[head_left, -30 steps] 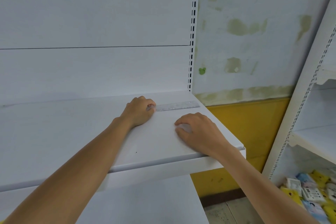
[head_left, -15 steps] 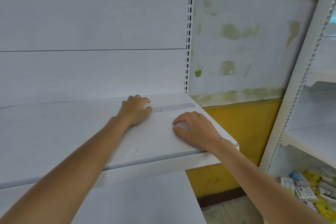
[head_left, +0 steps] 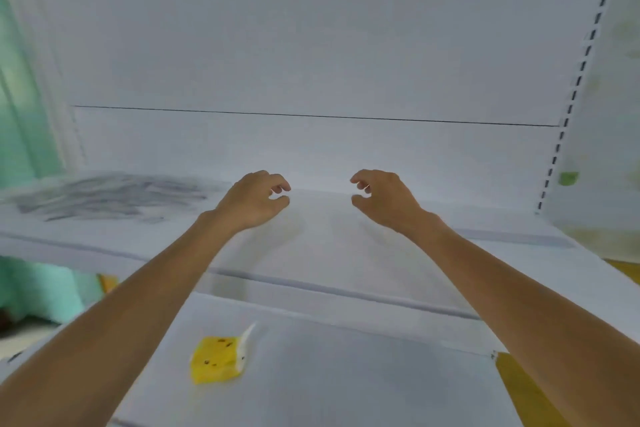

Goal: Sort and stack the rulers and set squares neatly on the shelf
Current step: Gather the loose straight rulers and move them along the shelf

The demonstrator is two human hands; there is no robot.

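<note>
While the left hand (head_left: 254,199) and right hand (head_left: 384,199) hover above the middle of the shelf (head_left: 329,253), neither holds anything.
Fingers on both are loosely curled and empty. A blurred grey heap (head_left: 110,196) near the shelf's back left corner is probably the rulers and set squares; a pale strip (head_left: 516,239) toward the right edge may be one ruler, too smeared to tell. Such pieces are likely thin, light, stiff and slick, lying flat, so sliding one to the front edge and pinching its long sides looks safest.
</note>
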